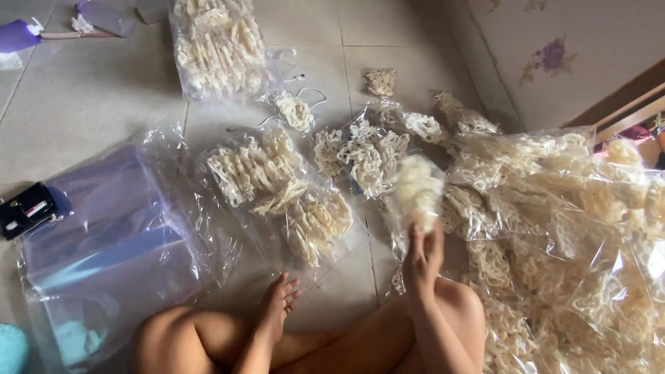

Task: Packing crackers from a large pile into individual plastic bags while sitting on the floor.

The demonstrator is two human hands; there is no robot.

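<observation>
The clear plastic bag stuffed with pale, lacy dried crackers (415, 190) is held up over the tiled floor (90, 97) by the right hand (424, 253), whose grip is pinched shut around what seems to be the bag's gathered neck, though blur hides the fingers. The left hand (279, 305) hangs slack and empty, fingers loosely open, above the crossed legs. Just beyond, several filled, flattened bags of crackers (277, 180) lie done; a large heap of loose crackers on crinkled plastic sheeting (582, 228) at the right remains unbagged. At the left sits a stack of empty clear bags (111, 235).
</observation>
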